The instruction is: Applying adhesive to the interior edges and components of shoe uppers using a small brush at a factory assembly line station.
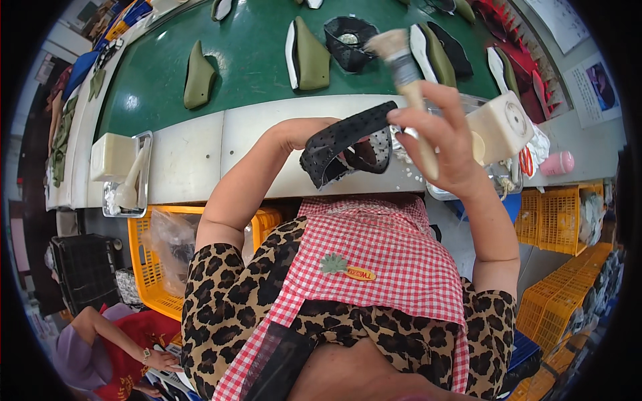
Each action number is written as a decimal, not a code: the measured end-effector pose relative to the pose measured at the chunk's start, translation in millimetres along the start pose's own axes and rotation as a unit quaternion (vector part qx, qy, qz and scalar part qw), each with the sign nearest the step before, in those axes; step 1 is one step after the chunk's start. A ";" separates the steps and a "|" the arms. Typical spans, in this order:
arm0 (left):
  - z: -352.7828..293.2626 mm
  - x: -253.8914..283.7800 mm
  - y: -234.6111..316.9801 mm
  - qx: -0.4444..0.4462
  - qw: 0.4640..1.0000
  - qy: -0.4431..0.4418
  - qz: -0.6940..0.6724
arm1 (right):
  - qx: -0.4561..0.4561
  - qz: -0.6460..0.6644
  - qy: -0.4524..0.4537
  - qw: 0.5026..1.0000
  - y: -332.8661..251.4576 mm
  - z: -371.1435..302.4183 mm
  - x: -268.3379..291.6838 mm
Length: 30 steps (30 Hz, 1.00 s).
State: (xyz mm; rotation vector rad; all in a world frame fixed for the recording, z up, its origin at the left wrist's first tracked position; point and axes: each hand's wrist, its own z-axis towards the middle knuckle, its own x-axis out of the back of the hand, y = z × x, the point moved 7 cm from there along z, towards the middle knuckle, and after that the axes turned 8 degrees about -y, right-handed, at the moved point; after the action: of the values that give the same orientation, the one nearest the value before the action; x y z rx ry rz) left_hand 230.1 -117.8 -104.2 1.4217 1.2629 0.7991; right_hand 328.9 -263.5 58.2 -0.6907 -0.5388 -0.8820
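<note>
My right hand [445, 137] is closed around the wooden handle of a flat paintbrush [405, 70], its pale bristles pointing up and away. Its fingertips also meet the edge of a black dotted fabric shoe upper [342, 142]. From the left, my left hand [302, 132] reaches behind that upper and supports it above the white table edge; most of its fingers are hidden. Beyond my hands, olive-green shoe lasts with white soles, such as this shoe last [311, 63], stand on a green surface. Between two lasts sits another black upper [349, 41].
At right, a cream plastic container [503, 127] tilts over a clear tray [445, 192], near a pink bottle [557, 162]. A second tray [142, 194] at left holds a white container [111, 158]. Yellow crates [552, 214] stand below on both sides. Another person [120, 347] works at lower left.
</note>
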 end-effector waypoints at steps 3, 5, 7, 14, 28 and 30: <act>2.9 5.1 -14.1 0.003 0.996 0.041 -0.084 | 0.069 -0.021 -0.077 0.994 -1.7 8.8 -25.2; 0.8 -0.6 -10.0 -0.007 1.000 -0.022 -0.005 | 0.026 0.055 -0.068 0.996 10.1 11.0 -36.8; -0.3 -0.1 -11.8 0.027 0.998 -0.038 0.052 | 0.044 0.050 -0.026 0.997 14.8 20.3 -35.8; -54.2 44.7 -65.2 -0.015 0.975 0.210 -0.068 | -0.047 0.026 0.010 0.999 39.3 50.0 -37.5; -78.5 16.5 -32.7 -0.098 0.966 0.188 -0.146 | -0.216 0.149 0.067 0.963 130.9 53.3 -50.8; -92.7 34.2 -25.6 -0.148 0.948 0.225 -0.167 | -0.214 0.186 0.073 0.956 135.4 52.5 -53.6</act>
State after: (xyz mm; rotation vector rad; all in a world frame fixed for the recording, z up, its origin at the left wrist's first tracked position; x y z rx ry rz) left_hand 144.2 -62.9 -110.4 0.7763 1.5969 1.0596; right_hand 406.0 -136.9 13.7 -1.0715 -0.0716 -0.6882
